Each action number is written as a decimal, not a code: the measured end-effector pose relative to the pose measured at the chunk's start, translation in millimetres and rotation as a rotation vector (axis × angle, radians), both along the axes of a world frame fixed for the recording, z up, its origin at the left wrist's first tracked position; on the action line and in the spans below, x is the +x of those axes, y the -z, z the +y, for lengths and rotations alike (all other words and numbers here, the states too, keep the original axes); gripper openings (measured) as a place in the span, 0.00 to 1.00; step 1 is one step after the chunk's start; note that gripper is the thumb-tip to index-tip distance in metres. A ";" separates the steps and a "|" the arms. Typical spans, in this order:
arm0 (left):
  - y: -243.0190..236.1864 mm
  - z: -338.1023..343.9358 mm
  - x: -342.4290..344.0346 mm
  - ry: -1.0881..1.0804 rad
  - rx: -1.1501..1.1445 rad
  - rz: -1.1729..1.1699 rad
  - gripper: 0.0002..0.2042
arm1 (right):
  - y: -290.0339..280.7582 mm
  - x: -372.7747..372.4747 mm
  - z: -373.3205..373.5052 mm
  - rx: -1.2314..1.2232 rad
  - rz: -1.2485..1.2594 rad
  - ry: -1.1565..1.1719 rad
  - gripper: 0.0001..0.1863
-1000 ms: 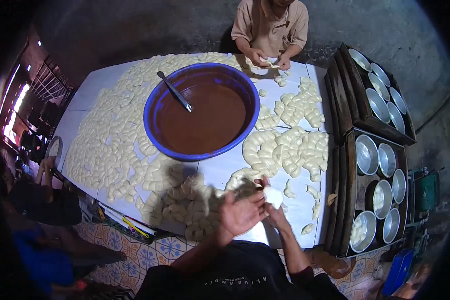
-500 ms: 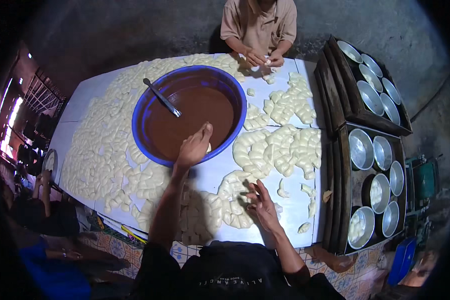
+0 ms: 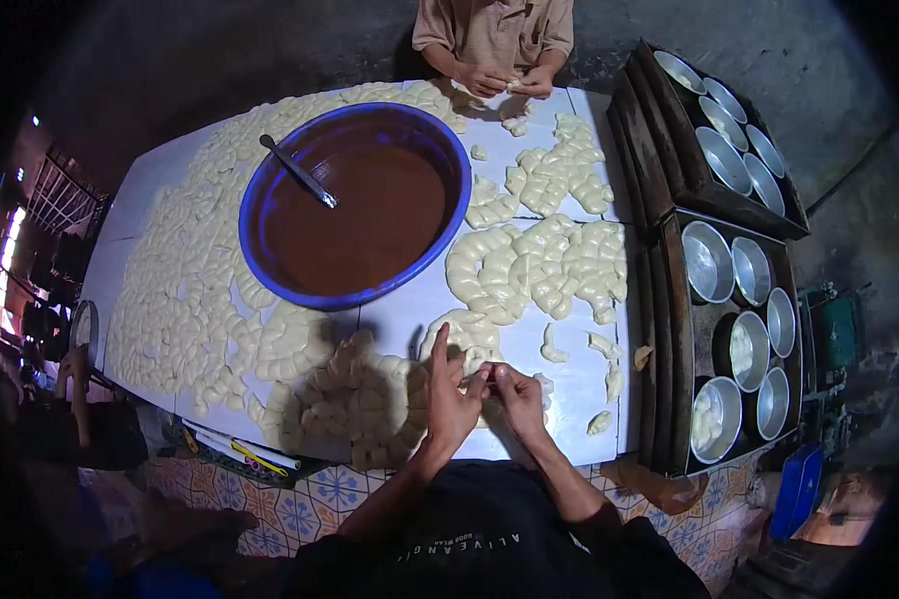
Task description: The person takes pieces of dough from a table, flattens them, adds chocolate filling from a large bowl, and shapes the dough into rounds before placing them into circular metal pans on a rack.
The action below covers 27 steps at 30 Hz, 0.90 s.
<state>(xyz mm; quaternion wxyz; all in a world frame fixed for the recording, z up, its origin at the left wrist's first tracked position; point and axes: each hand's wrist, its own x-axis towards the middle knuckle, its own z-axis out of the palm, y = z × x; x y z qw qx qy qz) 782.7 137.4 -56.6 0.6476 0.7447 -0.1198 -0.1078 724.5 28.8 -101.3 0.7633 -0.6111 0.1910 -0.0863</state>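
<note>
My left hand (image 3: 452, 389) and my right hand (image 3: 515, 399) meet over the table's near edge, thumbs and fingertips pinched close together; whatever they hold is hidden. My left forefinger points upward. Just beyond them lies a patch of pale, glossy dough pieces (image 3: 462, 333), with more spread across the white table (image 3: 584, 379). Farther forward sits a blue basin (image 3: 452, 224) of brown, smooth mixture, with a metal-ended utensil (image 3: 300, 174) leaning inside its rim.
Opposite, a co-worker (image 3: 494, 30) fingers a small dough piece. At right, stacked dark wooden trays (image 3: 655, 359) carry several round metal pans (image 3: 707, 262), some containing pale pieces. Another person's arm (image 3: 75, 399) shows at far left beside a metal round (image 3: 83, 329).
My left hand reached over the basin half a second ago and is now back beside my right hand. The white piece held a second ago is out of sight.
</note>
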 end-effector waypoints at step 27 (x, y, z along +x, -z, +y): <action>14.1 11.2 -25.9 0.315 -0.227 0.239 0.04 | -55.4 -43.4 -4.9 -0.555 -0.247 0.056 0.08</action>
